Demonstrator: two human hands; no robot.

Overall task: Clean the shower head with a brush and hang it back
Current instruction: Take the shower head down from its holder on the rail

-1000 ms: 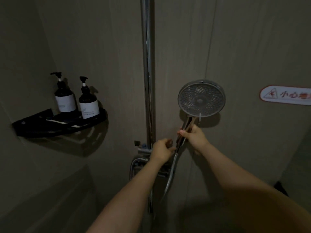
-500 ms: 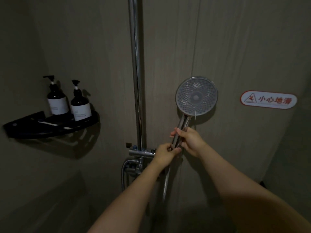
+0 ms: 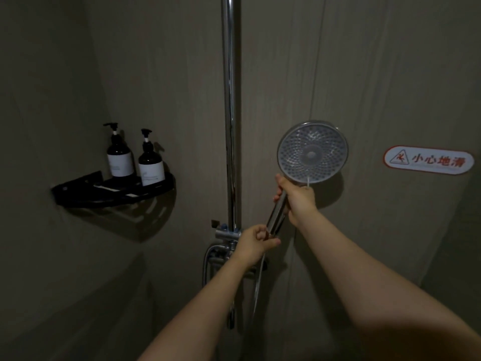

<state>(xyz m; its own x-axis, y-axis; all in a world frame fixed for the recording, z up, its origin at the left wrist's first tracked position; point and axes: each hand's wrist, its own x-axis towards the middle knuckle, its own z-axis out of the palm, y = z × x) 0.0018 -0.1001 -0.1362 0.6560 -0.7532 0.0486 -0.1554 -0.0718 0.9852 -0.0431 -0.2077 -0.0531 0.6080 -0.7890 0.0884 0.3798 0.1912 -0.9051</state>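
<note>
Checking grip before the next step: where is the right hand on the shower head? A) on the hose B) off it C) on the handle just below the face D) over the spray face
C: the right hand wraps the shower head handle just under the round face.

dim, murky | glare on chrome pole (image 3: 229, 100) | soft shadows | edges warped

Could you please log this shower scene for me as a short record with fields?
setting: dim shower corner
shower head: off its mount, face toward camera
right hand: gripping upper handle
left hand: closed at handle's base, by the hose
riser pipe: vertical, left of the head
corner shelf: two pump bottles upright
wall sign: slip warning, right
brush: not visible
</note>
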